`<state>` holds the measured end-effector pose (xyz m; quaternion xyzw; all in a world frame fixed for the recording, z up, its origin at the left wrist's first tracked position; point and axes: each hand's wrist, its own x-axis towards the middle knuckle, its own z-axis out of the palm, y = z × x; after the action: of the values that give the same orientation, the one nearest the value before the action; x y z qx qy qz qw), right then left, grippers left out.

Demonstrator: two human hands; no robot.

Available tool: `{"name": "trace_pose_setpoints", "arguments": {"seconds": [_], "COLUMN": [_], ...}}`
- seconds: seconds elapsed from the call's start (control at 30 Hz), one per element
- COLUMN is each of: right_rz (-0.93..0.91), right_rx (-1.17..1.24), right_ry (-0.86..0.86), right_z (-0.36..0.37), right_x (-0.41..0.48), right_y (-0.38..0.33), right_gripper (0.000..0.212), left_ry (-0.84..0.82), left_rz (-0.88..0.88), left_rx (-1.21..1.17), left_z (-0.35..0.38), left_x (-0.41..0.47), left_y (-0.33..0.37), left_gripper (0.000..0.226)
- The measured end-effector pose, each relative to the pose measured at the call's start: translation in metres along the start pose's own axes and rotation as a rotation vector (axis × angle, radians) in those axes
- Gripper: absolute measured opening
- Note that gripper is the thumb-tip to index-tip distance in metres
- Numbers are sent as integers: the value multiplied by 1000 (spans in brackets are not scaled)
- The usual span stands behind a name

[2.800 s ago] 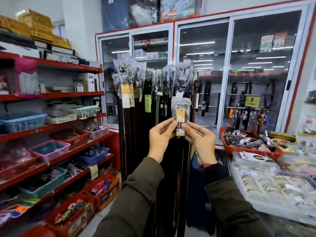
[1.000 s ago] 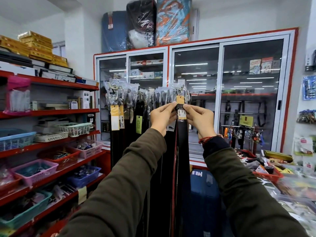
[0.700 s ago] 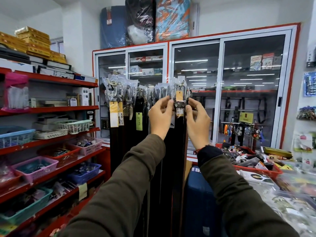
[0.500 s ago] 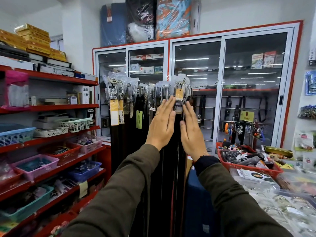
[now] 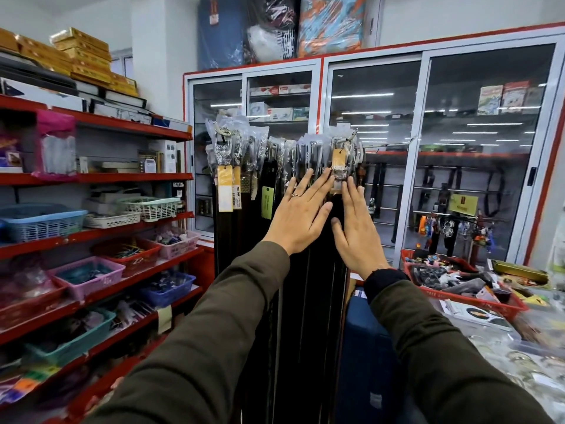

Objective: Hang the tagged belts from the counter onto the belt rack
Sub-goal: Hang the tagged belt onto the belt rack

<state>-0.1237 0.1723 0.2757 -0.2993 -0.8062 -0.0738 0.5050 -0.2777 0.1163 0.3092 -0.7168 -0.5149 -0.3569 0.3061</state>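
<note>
1. The left hand [image 5: 301,214] is flat and open, the fingers [image 5: 318,186] stretched out and a little spread. It holds nothing; the palm faces the hanging belts and the fingertips reach the plastic-wrapped buckles. There is a ring on one finger.
2. The right hand [image 5: 357,234] is also flat and open, fingers close together and pointing up. It pinches nothing. Its fingertips are just below the yellow tag [image 5: 337,159]; I cannot tell if they really touch it.
3. The tagged belt [image 5: 337,179] hangs between the two hands, at the right end of the belt rack [image 5: 284,142]. Its buckle is in clear plastic with the yellow tag in front, and the dark strap goes straight down.
4. The other belts [image 5: 241,209] hang in a close row to the left, dark, some with yellow or green tags.
5. The bench [image 5: 526,341] is at the right, with a red basket [image 5: 458,296] full of small goods on it.
</note>
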Motion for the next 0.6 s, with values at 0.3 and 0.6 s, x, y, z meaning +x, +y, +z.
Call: {"name": "trace_pose_setpoints", "arguments": {"seconds": [0.3,0.6], "right_rz": [-62,-300], "right_rx": [-68,7], "right_ry": [108,-44], "right_z": [17,61], "right_x": [-7,16], "right_y": [-48,-122], "right_gripper": [71,70], "left_ry": [173,278], "left_rz": [-48,-242], "left_rx": [81,-50], "left_z": [-38,-78], "left_x": [-49,-86], "left_y": [-31,-93], "left_gripper": [56,55]}}
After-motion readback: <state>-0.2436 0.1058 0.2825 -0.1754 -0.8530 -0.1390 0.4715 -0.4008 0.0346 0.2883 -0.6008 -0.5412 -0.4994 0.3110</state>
